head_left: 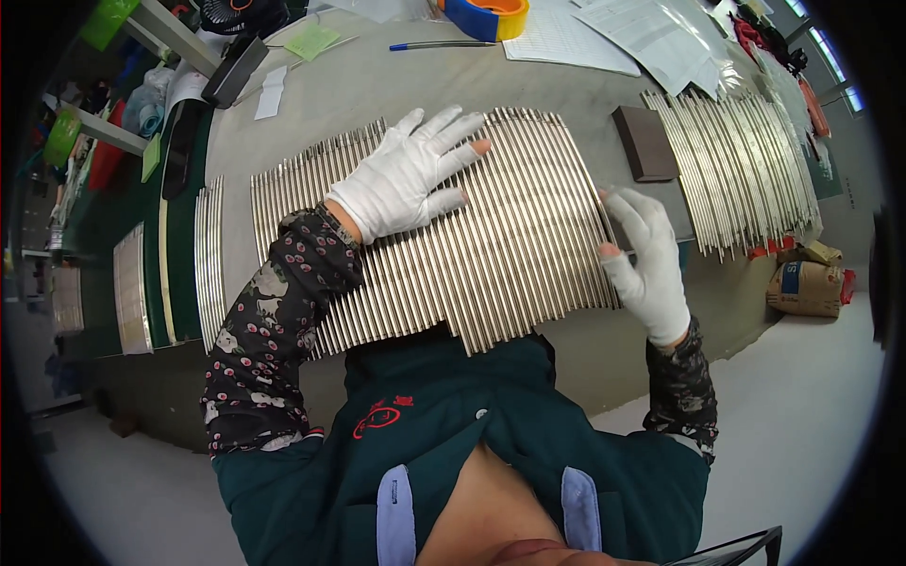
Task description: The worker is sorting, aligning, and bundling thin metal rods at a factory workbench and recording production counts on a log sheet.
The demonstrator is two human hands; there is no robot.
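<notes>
Landmark = brown block on grey table. Main rod row, thin silvery rods laid side by side, sits left of the block and reaches nearer the person than it does. Rods' long axis runs roughly far side to near side, tilted a bit; near ends hang out at the table's front edge, with a step in the line partway along. Left hand, white glove, well left of block, lies over the row: fingers spread, palm down, released, not closed round any rod; bare tips of thumb and a finger show. Right hand, same glove, is on the block's near side, just off the row's right edge: fingers half curled, thumb apart from them, nothing seen pinched; can't tell if the tips touch the end rod. Key relation, my judgement: that right edge lies immediately left of the right fingertips, rods crosswise to their reach, so right hand is nearer the end rod, left hand nearer the middle. Second rod batch just right of block, contact unclear. Blue pen and tape roll beyond block, to its left.
</notes>
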